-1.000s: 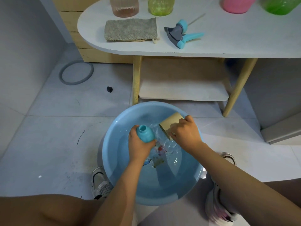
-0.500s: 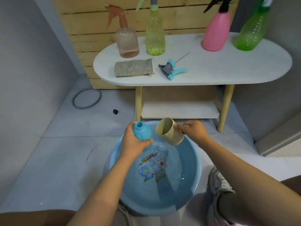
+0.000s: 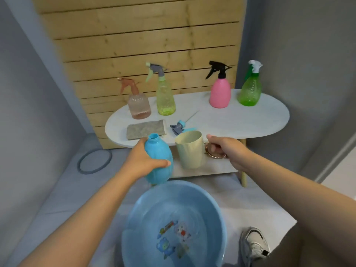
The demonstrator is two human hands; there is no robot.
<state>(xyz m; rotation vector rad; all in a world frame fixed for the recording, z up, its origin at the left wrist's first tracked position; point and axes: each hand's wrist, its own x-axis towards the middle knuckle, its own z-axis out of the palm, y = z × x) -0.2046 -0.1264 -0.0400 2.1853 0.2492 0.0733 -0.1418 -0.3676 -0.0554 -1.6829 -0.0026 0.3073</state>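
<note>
My left hand (image 3: 143, 159) grips a blue bottle (image 3: 158, 160) with an open neck, held upright above the far rim of a blue basin (image 3: 215, 212). Beside it, my right hand (image 3: 226, 149) holds a cream cup (image 3: 190, 150) by its ring handle, upright, mouth up. The basin stands on the floor below both hands and holds water over cartoon pictures on its bottom. A blue and grey spray head (image 3: 180, 128) lies loose on the white table (image 3: 250, 120) just behind the cup.
On the table stand a peach spray bottle (image 3: 138, 105), a yellow-green one (image 3: 164, 97), a pink one (image 3: 220, 92) and a green one (image 3: 250, 89); a grey cloth (image 3: 145, 129) lies at its front. A grey ring (image 3: 94, 160) lies on the floor. My shoe (image 3: 254, 243) is right of the basin.
Both hands rose out of the basin with the bottle and the cup and now hold them upright at table height. The view tilted up to the table.
</note>
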